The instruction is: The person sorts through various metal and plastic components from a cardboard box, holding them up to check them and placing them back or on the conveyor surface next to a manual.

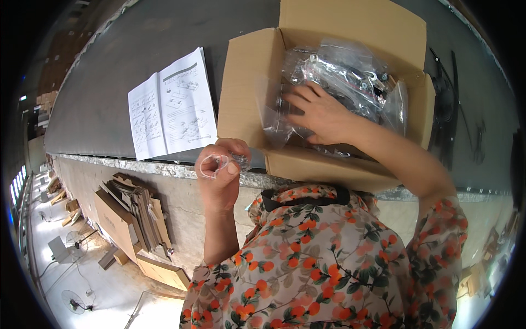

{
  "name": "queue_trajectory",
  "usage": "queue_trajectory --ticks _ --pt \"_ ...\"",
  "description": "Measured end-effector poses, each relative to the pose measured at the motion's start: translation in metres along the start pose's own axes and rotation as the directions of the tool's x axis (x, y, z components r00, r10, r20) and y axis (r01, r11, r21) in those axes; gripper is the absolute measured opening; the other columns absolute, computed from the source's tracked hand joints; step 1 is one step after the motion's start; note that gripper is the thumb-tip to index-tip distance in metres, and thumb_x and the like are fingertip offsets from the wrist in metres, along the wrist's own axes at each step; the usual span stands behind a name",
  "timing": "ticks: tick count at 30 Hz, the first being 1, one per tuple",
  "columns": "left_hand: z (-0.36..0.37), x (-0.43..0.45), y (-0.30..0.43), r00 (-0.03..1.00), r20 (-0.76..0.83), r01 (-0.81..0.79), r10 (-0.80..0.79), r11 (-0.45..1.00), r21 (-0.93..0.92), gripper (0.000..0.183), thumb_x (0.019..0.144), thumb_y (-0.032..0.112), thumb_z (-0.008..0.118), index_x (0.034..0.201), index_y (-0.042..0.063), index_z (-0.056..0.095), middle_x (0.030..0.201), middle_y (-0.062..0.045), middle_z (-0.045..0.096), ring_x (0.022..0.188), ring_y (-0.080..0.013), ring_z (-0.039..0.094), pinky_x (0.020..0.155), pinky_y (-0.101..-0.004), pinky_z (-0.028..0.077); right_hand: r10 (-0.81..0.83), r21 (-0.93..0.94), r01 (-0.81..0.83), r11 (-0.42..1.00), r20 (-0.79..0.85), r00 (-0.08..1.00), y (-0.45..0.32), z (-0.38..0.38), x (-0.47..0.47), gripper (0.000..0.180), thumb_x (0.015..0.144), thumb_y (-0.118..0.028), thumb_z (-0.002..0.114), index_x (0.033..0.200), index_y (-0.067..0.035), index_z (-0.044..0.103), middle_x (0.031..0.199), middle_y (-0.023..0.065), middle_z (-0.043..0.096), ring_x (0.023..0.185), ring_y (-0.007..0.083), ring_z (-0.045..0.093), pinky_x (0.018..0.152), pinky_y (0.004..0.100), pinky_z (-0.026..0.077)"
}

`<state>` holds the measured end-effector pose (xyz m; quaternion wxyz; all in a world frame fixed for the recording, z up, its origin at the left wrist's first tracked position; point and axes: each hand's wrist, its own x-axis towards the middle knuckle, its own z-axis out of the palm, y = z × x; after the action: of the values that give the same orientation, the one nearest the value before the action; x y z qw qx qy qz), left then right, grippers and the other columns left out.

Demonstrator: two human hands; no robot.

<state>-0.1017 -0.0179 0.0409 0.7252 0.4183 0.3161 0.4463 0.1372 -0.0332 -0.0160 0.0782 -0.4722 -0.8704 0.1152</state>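
Note:
My left hand [222, 168] is closed around a small clear plastic bag [242, 161], just before the table's near edge. What the bag contains is too small to tell. My right hand [318, 111] reaches into an open cardboard box [246, 86], fingers spread over clear plastic bags [341, 78] of small metal and dark hardware parts. It touches the bags; whether it grips one cannot be made out. Left of the box, an instruction booklet [172, 103] lies spread on the table, showing printed diagrams of parts and assembly.
The dark table surface [102, 90] runs under box and booklet. Black strips and a coiled black cable or cord [446, 103] lie right of the box. Flattened cardboard [131, 218] leans below the table on the left, with standing fans [76, 244] on the floor beyond.

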Motion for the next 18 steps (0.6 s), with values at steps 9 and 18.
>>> queue_trajectory --ticks 9,18 --pt "-0.017 -0.005 -0.002 0.999 -0.038 -0.035 0.036 0.999 0.033 0.026 0.065 0.013 0.073 0.075 0.005 0.050 0.082 -0.012 0.055 0.073 -0.0238 0.053 0.062 -0.0330 0.040 0.065 0.096 -0.076 0.992 0.106 0.992 0.027 0.004 -0.058 0.015 0.069 -0.008 0.053 0.083 -0.007 0.056 0.085 0.0082 0.052 0.091 0.0244 0.049 0.080 0.0345 0.040" --pt "-0.006 0.005 -0.006 0.999 0.022 -0.041 0.039 0.997 0.059 0.027 0.063 0.013 0.074 0.076 0.005 0.052 0.081 -0.012 0.056 0.075 -0.0233 0.053 0.064 -0.0319 0.042 0.680 -0.240 -0.643 0.727 0.120 0.724 0.074 -0.037 -0.114 0.017 0.068 -0.004 0.054 0.085 -0.003 0.052 0.085 0.0113 0.053 0.085 0.0286 0.053 0.076 0.0368 0.045"
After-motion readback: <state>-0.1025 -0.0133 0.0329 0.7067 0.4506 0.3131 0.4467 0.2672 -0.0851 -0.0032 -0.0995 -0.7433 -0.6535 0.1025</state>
